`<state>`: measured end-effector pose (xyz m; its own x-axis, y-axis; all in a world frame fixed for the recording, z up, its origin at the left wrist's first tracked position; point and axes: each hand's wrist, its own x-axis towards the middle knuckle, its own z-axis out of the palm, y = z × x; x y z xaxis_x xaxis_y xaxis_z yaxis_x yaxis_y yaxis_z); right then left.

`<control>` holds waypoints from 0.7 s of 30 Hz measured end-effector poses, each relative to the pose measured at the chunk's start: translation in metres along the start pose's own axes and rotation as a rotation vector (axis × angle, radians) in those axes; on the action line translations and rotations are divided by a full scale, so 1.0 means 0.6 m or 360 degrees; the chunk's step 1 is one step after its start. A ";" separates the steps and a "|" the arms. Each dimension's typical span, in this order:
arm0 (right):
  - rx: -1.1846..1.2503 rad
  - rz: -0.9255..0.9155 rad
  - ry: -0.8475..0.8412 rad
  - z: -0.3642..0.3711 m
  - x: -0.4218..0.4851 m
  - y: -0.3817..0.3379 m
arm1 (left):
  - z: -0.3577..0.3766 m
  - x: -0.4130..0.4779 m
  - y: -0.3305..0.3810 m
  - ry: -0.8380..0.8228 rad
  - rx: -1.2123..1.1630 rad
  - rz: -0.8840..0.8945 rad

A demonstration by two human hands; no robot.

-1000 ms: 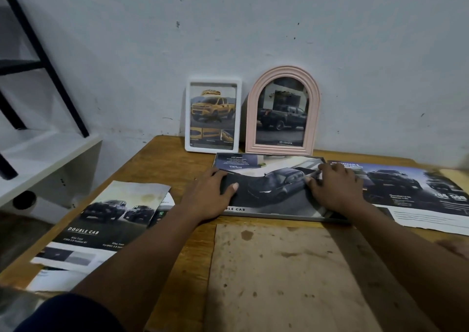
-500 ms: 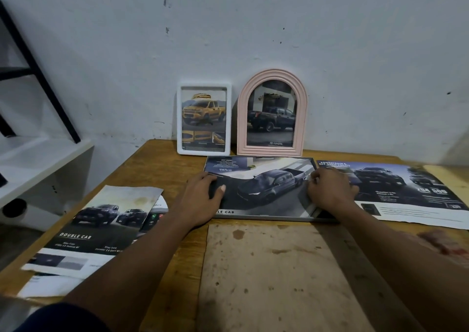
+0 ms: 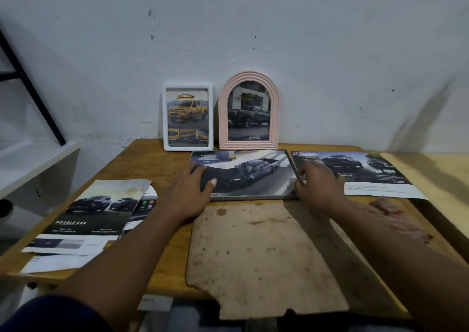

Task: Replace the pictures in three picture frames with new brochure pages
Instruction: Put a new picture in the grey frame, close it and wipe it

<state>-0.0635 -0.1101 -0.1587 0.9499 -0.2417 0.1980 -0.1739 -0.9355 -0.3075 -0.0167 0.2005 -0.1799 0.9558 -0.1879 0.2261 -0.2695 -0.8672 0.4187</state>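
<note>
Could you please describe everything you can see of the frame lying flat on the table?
The frame is a thin, grey, metal-looking rectangle lying flat, landscape, on the wooden table. It holds a brochure page showing a dark pickup on a road. The left hand rests on its left end, thumb across the picture; the right hand touches its right edge with its fingertips, grip unclear.

What we count on the table
We count three frames [image 3: 165,118] [image 3: 222,118] [image 3: 253,197], two hands [image 3: 187,194] [image 3: 319,187], one board [image 3: 253,255], and at least three loose pages [image 3: 83,212] [image 3: 148,203] [image 3: 368,176].
</note>
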 end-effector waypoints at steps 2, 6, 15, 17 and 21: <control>-0.0080 0.0025 -0.0005 0.002 -0.033 0.015 | 0.007 -0.025 0.020 0.0006 -0.0012 -0.0003; -0.0221 0.0074 -0.0035 0.015 -0.089 0.031 | 0.021 -0.068 0.040 0.0081 0.0124 -0.0027; -0.0267 -0.0021 0.0138 0.017 -0.128 0.030 | 0.028 -0.104 0.046 0.0190 0.0365 -0.0023; -0.0213 -0.0019 0.0224 0.018 -0.131 0.032 | 0.026 -0.106 0.042 0.0159 0.0338 -0.0060; 0.0040 -0.0084 0.0320 0.006 -0.130 0.029 | 0.016 -0.107 0.041 0.0160 0.0274 -0.0040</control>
<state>-0.1394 -0.1066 -0.1826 0.8863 -0.2411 0.3955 -0.1162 -0.9422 -0.3142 -0.0837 0.1864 -0.1927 0.9432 -0.1258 0.3076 -0.2135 -0.9386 0.2709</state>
